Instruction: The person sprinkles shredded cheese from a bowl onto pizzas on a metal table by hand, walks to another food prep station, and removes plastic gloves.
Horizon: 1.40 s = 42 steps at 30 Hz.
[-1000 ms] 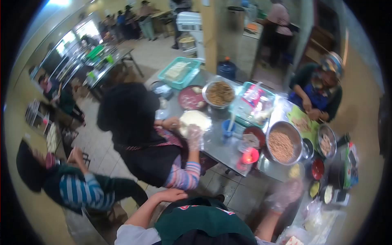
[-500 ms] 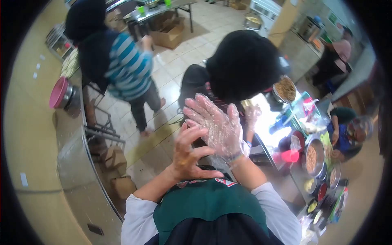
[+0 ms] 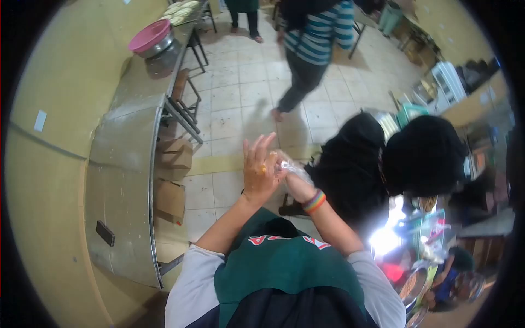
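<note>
My left hand is bare, with an orange-yellow smear on its back. Several of its fingers point up and away, while the thumb side presses on a bunched clear plastic glove. The thumb and index finger appear to pinch it. My right hand is just to the right, partly inside that glove. Its fingers are hidden behind the plastic and my left hand. Around my right wrist is a rainbow-striped wristband, and the wrist skin around it is bare.
A metal table runs along the left wall, bearing a phone and a pink basin. Cardboard boxes sit beneath. A person in black is close at right; another in a striped top is ahead. Food bowls stand lower right.
My view has turned left toward the metal table. The glove, spread over my right hand before, is now bunched toward the fingers, baring the wrist. The person in stripes appears farther right.
</note>
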Motion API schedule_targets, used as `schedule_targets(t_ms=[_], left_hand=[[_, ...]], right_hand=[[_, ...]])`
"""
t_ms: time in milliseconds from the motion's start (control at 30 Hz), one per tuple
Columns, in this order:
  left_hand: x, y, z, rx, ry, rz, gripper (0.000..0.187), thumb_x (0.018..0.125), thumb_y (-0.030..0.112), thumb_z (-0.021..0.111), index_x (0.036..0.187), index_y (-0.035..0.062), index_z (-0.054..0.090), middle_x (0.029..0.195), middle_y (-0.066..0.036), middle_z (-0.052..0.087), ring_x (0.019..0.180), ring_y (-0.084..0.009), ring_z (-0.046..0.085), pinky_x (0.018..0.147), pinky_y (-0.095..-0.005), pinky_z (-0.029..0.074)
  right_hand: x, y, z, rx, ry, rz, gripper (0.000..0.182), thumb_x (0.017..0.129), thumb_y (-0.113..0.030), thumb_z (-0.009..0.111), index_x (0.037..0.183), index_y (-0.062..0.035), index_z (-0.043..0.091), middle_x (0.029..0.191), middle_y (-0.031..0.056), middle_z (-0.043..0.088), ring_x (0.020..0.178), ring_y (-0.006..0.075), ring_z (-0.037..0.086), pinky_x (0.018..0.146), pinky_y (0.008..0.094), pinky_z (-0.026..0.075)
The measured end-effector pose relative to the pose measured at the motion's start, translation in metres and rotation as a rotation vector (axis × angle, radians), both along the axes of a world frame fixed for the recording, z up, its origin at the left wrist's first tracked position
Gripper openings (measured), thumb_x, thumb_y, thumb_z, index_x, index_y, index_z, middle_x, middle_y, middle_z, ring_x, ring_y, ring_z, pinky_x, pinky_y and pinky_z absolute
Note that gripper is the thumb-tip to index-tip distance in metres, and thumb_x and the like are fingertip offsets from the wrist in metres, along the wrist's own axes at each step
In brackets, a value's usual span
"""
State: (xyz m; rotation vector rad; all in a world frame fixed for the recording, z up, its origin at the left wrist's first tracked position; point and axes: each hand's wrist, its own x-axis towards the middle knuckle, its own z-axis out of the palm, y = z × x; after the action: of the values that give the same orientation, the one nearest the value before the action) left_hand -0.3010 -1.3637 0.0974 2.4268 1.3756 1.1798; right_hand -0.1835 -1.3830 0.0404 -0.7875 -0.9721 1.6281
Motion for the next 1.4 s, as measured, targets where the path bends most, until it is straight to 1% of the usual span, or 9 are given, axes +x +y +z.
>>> schedule_targets(t_ms=[100,367,433,500,833,1100,1200,1367,1400], left_hand=[[-0.030,0.038,-0.026,-0.089,0.010,0.042,0.014,0.058,0.012,0.059,0.064,0.0070,0.048,0.116,-0.012,0.042,0.108,-0.0288,0.038,0.095,-0.0526,0.020],[-0.122,0.159,-0.037,-0.393,-0.139,-0.032,0.018,0.066,0.021,0.059,0.073,0.0078,0.050,0.119,-0.015,0.038,0.110,-0.0327,0.035,0.095,-0.0529,0.018],[-0.136,0.187,-0.033,-0.423,-0.161,-0.070,0.020,0.066,0.022,0.060,0.075,0.0080,0.050,0.119,-0.015,0.037,0.111,-0.0332,0.034,0.095,-0.0529,0.018],[-0.140,0.206,-0.039,-0.495,-0.191,-0.118,0.021,0.066,0.023,0.062,0.076,0.0083,0.050,0.120,-0.015,0.037,0.112,-0.0336,0.034,0.095,-0.0529,0.017],[-0.162,0.389,-0.065,-0.294,-0.075,0.150,0.015,0.058,0.012,0.062,0.062,0.0057,0.050,0.117,-0.016,0.040,0.108,-0.0316,0.038,0.094,-0.0497,0.021],[-0.144,0.575,-0.054,-0.331,-0.225,0.298,0.016,0.054,0.005,0.063,0.060,0.0051,0.048,0.117,-0.016,0.041,0.106,-0.0322,0.040,0.092,-0.0435,0.028],[-0.158,0.644,-0.043,-0.295,-0.260,0.409,0.017,0.053,0.000,0.062,0.060,0.0049,0.047,0.117,-0.016,0.041,0.106,-0.0337,0.039,0.089,-0.0381,0.032],[-0.164,0.752,-0.052,-0.335,-0.329,0.321,0.014,0.055,0.001,0.061,0.061,0.0038,0.048,0.117,-0.017,0.041,0.105,-0.0345,0.040,0.088,-0.0372,0.033],[-0.165,0.775,-0.050,-0.349,-0.354,0.315,0.014,0.056,0.001,0.061,0.062,0.0033,0.049,0.117,-0.017,0.041,0.105,-0.0347,0.040,0.087,-0.0379,0.034]], right_hand=[[-0.013,0.031,0.002,0.260,-0.514,0.132,0.041,0.083,-0.015,0.038,0.122,-0.0013,0.035,0.128,0.0085,0.032,0.116,0.0201,0.033,0.096,0.0281,0.024],[-0.080,0.158,0.015,-0.134,0.268,0.335,0.054,0.082,-0.025,0.038,0.128,-0.0005,0.024,0.133,0.0080,0.024,0.121,0.0172,0.025,0.100,0.0298,0.015],[-0.094,0.199,0.003,-0.146,0.133,0.338,0.058,0.084,-0.029,0.033,0.130,0.0013,0.013,0.136,0.0095,0.015,0.125,0.0190,0.015,0.101,0.0310,0.012],[-0.116,0.238,0.007,-0.176,-0.125,0.261,0.052,0.085,-0.028,0.036,0.127,0.0020,0.024,0.135,0.0080,0.018,0.124,0.0179,0.017,0.101,0.0305,0.013],[-0.087,0.374,-0.002,-0.107,-0.139,0.597,0.056,0.087,-0.022,0.039,0.130,0.0017,0.010,0.136,0.0098,0.011,0.125,0.0165,0.012,0.100,0.0285,0.010],[-0.054,0.588,0.064,-0.034,-0.231,0.022,0.026,0.082,-0.005,0.045,0.107,0.0017,0.051,0.099,0.0097,0.056,0.091,0.0151,0.053,0.071,0.0232,0.045],[-0.048,0.682,0.085,0.492,-0.944,-0.220,0.040,0.071,-0.010,0.058,0.109,-0.0043,0.049,0.103,0.0139,0.050,0.090,0.0206,0.052,0.069,0.0265,0.045],[-0.114,0.818,0.046,0.709,-0.771,0.374,0.057,0.067,-0.022,0.063,0.117,-0.0063,0.039,0.124,0.0177,0.034,0.110,0.0312,0.037,0.094,0.0385,0.026],[-0.128,0.845,0.030,0.776,-0.775,0.364,0.046,0.068,-0.019,0.059,0.110,-0.0044,0.046,0.114,0.0210,0.044,0.101,0.0315,0.045,0.084,0.0372,0.036]])
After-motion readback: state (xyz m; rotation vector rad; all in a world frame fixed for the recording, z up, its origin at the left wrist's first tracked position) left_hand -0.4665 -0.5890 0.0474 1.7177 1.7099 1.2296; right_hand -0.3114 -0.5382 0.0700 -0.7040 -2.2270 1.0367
